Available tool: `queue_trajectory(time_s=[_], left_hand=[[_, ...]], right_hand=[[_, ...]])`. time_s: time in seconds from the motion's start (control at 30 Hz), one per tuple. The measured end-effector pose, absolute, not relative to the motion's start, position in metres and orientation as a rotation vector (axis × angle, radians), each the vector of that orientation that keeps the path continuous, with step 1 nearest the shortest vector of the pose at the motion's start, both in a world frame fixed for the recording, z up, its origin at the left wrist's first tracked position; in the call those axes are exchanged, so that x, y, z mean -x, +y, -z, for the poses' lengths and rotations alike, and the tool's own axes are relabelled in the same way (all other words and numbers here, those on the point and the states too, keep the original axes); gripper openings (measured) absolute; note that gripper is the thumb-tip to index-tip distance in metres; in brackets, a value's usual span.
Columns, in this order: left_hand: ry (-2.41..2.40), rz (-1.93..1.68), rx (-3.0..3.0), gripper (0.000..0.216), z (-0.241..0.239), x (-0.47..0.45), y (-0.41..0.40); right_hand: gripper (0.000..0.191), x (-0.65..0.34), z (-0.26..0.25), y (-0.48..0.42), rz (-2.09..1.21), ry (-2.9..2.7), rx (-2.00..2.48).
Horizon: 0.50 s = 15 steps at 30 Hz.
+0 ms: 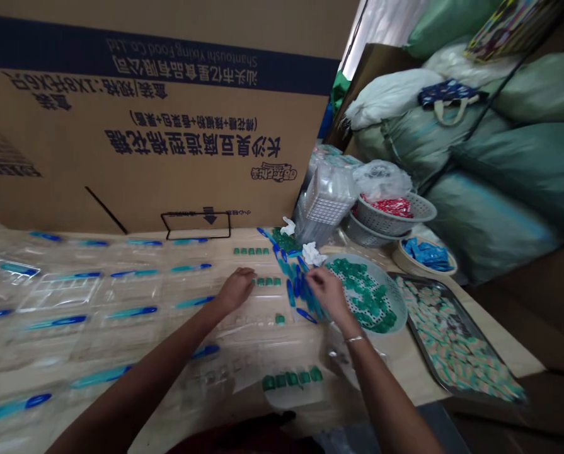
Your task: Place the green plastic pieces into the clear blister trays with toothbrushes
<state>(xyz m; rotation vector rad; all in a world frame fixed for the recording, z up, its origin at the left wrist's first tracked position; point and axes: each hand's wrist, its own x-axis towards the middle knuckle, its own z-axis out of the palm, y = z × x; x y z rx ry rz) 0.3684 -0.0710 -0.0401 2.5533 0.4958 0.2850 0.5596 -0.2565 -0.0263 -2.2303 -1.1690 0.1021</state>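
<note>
My left hand (237, 289) is closed in a pinch at the left end of a short row of green cubes (269, 282) in a clear plastic tray (258, 304). Its fingertips meet the end green cube, which they partly cover. My right hand (328, 291), fingers drawn together, is over a pile of two-tone blue plastic sticks (291, 291), beside a pale colander (399, 309) of green pieces (374, 296). Whatever those fingertips hold is too small to make out. Other green cubes (292, 378) sit in rows in nearby trays, and one lone cube (280, 319) lies below my left hand's row.
Clear trays with blue sticks (133, 312) spread across the left. A large cardboard box (191, 176) stands behind. To the right are a metal tray (428, 353) of green-and-tan pieces, a basket (447, 270) of blue packets, grey baskets (423, 211) and stacked sacks (522, 246).
</note>
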Motion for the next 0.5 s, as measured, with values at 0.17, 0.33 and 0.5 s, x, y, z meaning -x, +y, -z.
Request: queue_trajectory(time_s=[0.17,0.33,0.5], left_hand=[[0.493,-0.254,-2.454,0.019,0.059,-0.392,-0.054],[0.519,-0.341,-2.349,0.017,0.074,-0.387,-0.044],[0.457,-0.373,-2.334,0.019,0.077,-0.388,-0.037]], right_hand=[[0.014,-0.612,0.045,-0.303,-0.135,-0.975,2.425],[0.019,-0.619,0.062,-0.305,-0.168,-0.921,2.416],[0.022,-0.616,0.058,-0.301,-0.095,-0.752,2.209]])
